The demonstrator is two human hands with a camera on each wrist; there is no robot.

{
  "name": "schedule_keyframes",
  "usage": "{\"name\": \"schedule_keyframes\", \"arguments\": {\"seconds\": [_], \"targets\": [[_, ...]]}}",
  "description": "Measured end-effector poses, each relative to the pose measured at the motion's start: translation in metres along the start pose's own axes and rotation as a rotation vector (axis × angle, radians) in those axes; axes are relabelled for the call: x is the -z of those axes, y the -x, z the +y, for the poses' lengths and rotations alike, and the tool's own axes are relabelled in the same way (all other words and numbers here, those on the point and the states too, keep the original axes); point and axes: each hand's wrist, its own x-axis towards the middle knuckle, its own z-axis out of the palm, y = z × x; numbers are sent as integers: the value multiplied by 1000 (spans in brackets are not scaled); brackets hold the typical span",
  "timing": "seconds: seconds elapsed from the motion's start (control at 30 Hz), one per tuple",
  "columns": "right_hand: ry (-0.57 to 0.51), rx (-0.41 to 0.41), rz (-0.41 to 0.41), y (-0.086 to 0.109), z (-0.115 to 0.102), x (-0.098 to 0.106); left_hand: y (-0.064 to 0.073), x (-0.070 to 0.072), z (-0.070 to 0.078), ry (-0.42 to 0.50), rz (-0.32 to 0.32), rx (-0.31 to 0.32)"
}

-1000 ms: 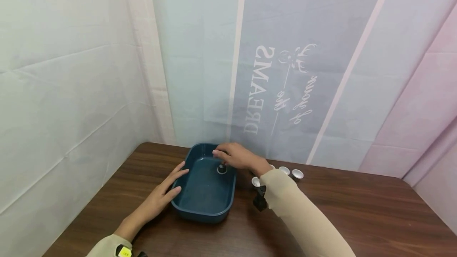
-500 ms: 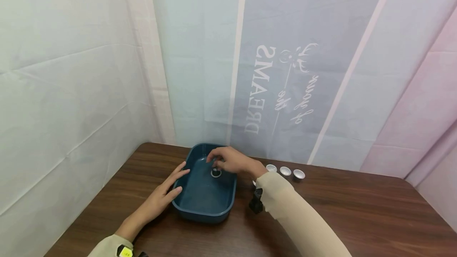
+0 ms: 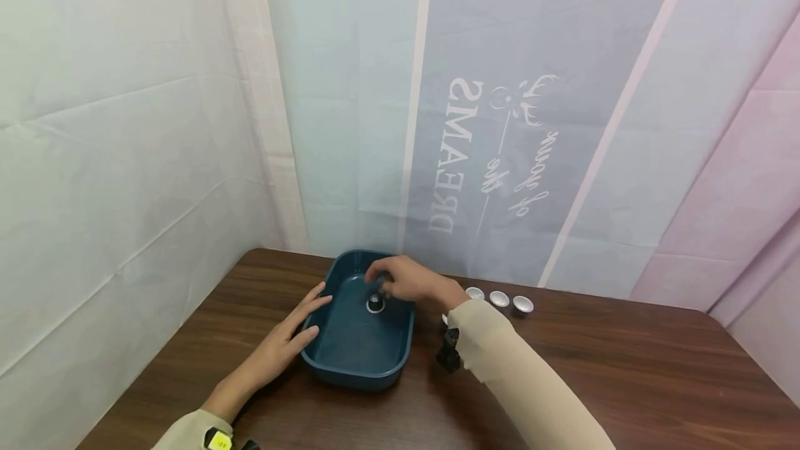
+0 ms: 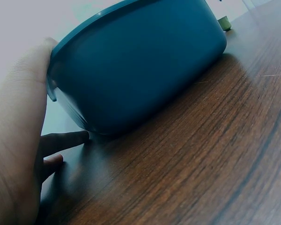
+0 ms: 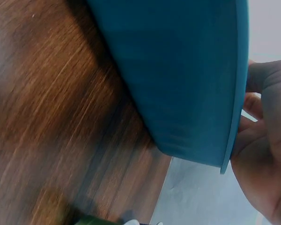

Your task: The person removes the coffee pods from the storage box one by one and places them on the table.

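My left hand (image 3: 278, 349) lies along the left side of a dark blue plastic basin (image 3: 356, 369), fingers spread and fairly straight over its rim. In the left wrist view some fingers reach low beside the basin (image 4: 136, 65). My right hand (image 3: 409, 280) reaches over the opposite rim with bent fingers. Just under its fingertips, a small dark coffee capsule (image 3: 375, 305) stands white rim down on the basin floor. The fingers are blurred, so whether they pinch the capsule is unclear. In the right wrist view the basin wall (image 5: 178, 79) hides the fingertips.
Several white-topped capsules (image 3: 498, 299) stand on the brown wooden table (image 3: 625, 367) right of the basin, one partly behind my right wrist. A green one (image 5: 93, 221) shows at the right wrist view's bottom edge. A printed cloth backdrop (image 3: 350, 123) hangs behind the table.
My right hand and the capsule in the basin have shifted slightly left and nearer. The white-topped capsules on the table are less covered by my right arm. My left hand stays in place.
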Motion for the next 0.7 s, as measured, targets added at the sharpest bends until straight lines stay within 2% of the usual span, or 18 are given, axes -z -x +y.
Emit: {"name": "schedule_keyframes", "arguments": {"seconds": [0.2,0.47,0.7], "targets": [[12,11,-73,-5,-2,-4,-1,0,-1,13,-4,0],[1,41,-138,-12,-7,-12,-1,1,1,-19,3,1],[56,66,-176,-15,-14,-18,-1,1,2,-26,1,15]]}}
